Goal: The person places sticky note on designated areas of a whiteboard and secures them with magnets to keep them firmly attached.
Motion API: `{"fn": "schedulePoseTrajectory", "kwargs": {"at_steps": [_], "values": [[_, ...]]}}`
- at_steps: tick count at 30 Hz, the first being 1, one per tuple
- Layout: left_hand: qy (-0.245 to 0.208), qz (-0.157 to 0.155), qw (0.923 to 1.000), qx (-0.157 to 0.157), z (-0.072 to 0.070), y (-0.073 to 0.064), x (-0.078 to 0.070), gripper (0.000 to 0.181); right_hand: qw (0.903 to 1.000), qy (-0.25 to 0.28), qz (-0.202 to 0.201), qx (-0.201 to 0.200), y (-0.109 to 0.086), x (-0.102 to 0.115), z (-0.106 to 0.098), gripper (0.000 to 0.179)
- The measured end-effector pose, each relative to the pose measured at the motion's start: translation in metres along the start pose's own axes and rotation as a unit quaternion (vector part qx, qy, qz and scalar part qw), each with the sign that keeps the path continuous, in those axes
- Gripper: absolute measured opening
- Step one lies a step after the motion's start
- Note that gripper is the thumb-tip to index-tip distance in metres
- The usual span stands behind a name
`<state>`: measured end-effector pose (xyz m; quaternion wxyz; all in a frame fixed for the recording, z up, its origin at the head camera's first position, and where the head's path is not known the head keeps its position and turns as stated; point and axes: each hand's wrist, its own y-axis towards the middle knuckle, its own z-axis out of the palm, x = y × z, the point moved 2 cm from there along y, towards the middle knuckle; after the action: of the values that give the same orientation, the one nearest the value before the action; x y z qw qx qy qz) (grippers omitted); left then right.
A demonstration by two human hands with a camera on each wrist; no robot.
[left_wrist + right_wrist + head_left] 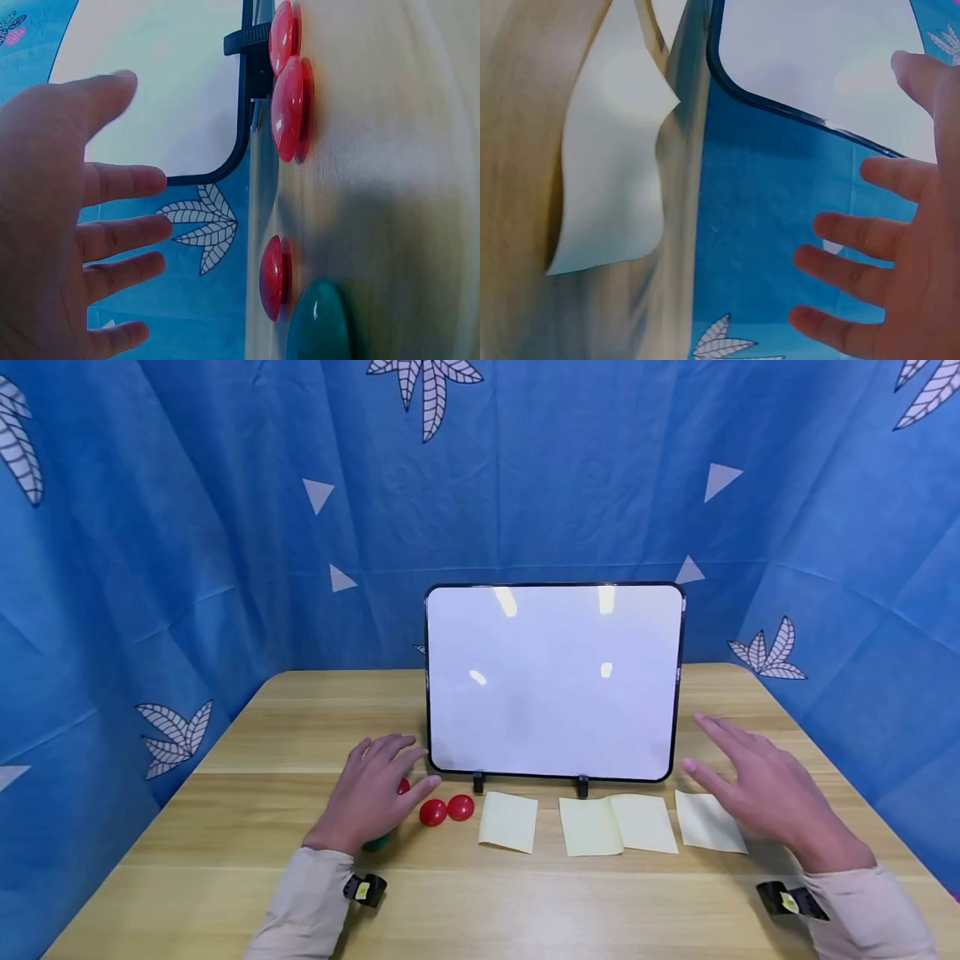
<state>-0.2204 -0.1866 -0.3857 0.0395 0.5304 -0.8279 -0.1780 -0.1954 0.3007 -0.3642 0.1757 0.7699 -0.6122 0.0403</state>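
A small whiteboard (555, 685) with a black frame stands upright on two black feet. My left hand (375, 789) hovers near its lower left corner, fingers spread and holding nothing. Under and beside that hand lie red round magnets (432, 812) and a green one (319, 322), the green one mostly hidden by the hand in the head view. Off the board's right side, my right hand (772, 785) is held with fingers apart and nothing in it. Below it a pale yellow sticky note (708, 822) lies on the table, its edges curling up in the right wrist view.
More sticky notes lie in front of the board: a single one (508, 822) and two overlapping ones (591, 827). The wooden table (525, 910) is enclosed at the back and sides by a blue leaf-patterned curtain (225, 527). Each wrist carries a small black camera (365, 890).
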Motion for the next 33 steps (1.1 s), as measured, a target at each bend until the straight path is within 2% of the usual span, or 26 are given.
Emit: {"fn": "schedulePoseTrajectory", "kwargs": {"at_steps": [5,16,26,33], "values": [[-0.013,0.006,0.9999,0.002,0.002,-0.001,-0.006,0.048,0.9994,0.032,0.012,0.004,0.0,-0.003,0.005,0.073],[-0.019,0.017,0.9997,0.005,0.007,-0.004,-0.012,0.032,0.9976,0.055,0.04,-0.013,-0.001,-0.009,0.012,0.065],[-0.033,0.032,0.9989,0.006,0.012,-0.002,-0.018,0.028,0.9965,0.067,0.047,-0.017,-0.001,-0.016,0.013,0.058],[-0.044,0.029,0.9983,0.025,0.017,-0.003,-0.022,0.026,0.9972,0.055,0.05,0.013,-0.001,-0.023,0.015,0.05]]}}
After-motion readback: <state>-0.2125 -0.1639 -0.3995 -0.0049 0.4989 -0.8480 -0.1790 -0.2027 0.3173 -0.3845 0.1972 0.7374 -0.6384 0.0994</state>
